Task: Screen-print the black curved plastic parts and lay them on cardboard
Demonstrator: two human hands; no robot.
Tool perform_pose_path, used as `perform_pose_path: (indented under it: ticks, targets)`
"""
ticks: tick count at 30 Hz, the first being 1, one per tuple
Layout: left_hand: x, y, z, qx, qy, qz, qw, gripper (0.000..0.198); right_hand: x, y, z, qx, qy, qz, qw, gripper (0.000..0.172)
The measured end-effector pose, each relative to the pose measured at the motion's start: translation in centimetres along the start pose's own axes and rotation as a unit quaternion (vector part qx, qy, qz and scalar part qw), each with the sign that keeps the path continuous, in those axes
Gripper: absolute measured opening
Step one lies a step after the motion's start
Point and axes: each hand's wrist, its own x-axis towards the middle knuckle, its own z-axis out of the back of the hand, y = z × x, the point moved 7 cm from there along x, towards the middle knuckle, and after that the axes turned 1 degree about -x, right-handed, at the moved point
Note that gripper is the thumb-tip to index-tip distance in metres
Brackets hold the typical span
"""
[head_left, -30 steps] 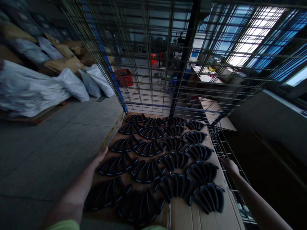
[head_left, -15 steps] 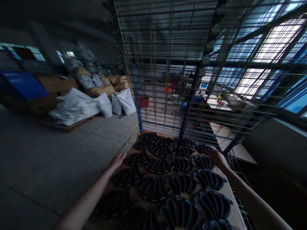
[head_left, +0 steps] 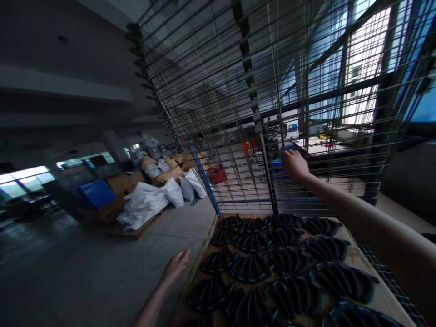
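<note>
Rows of black, ribbed, fan-shaped plastic parts [head_left: 250, 269] lie on a brown cardboard sheet [head_left: 354, 254]. My right hand [head_left: 295, 164] is raised above the far end of these parts, in front of the upright wire mesh [head_left: 225, 150]. Its fingers are loosely bent, with nothing visible in them; whether they touch the wire I cannot tell. Low on the left, my left hand [head_left: 177, 264] hovers beside the sheet's left edge. Its fingers are partly stretched out and hold nothing.
Wire mesh panels on a dark frame slant over the parts, with a blue post [head_left: 206, 179] at the far left corner. White sacks [head_left: 145, 204] lie on a pallet to the left. Beyond the mesh are a red crate [head_left: 217, 174] and a worktable [head_left: 322, 146].
My right hand has lifted off the far right parts, up towards the mesh. My left hand has moved away from the parts at the sheet's left side. The view has tilted up and turned left.
</note>
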Motion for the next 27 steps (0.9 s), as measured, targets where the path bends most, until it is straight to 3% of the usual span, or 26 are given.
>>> perform_pose_path:
  ticks: [4,8,11,13,16,20,25,27]
  targets:
    - [-0.1,0.9,0.3,-0.071,0.005,-0.023,0.997,0.066,5.9,2.7,3.0,-0.015,-0.05,0.059,0.997,0.057]
    - [-0.4,3.0,-0.8,-0.186,-0.001,-0.005,0.983,0.078,10.8,3.1,3.1,-0.062,-0.02,0.078,0.995,0.068]
    - [-0.9,4.0,-2.0,-0.216,0.003,0.027,0.976,0.076,12.8,3.4,2.8,-0.099,0.014,0.069,0.993,0.069]
    - [-1.2,4.3,-2.7,-0.222,0.013,0.041,0.974,0.074,13.0,4.1,3.3,-0.12,0.016,0.065,0.991,0.061]
    - [-1.4,4.5,-3.7,-0.227,0.032,0.04,0.973,0.081,11.9,5.5,4.7,-0.153,0.006,0.05,0.987,0.052]
    - [-1.7,3.8,-5.0,-0.22,0.062,0.02,0.973,0.081,8.2,7.4,7.4,-0.172,-0.014,0.063,0.983,0.077]
    - [-2.3,0.0,-6.1,-0.203,0.104,-0.031,0.973,0.068,0.7,9.2,11.4,-0.155,-0.005,0.064,0.986,0.074]
    - [-2.8,-1.8,-6.8,-0.193,0.128,-0.057,0.971,0.067,-3.0,9.8,12.6,-0.16,0.019,0.053,0.985,0.083]
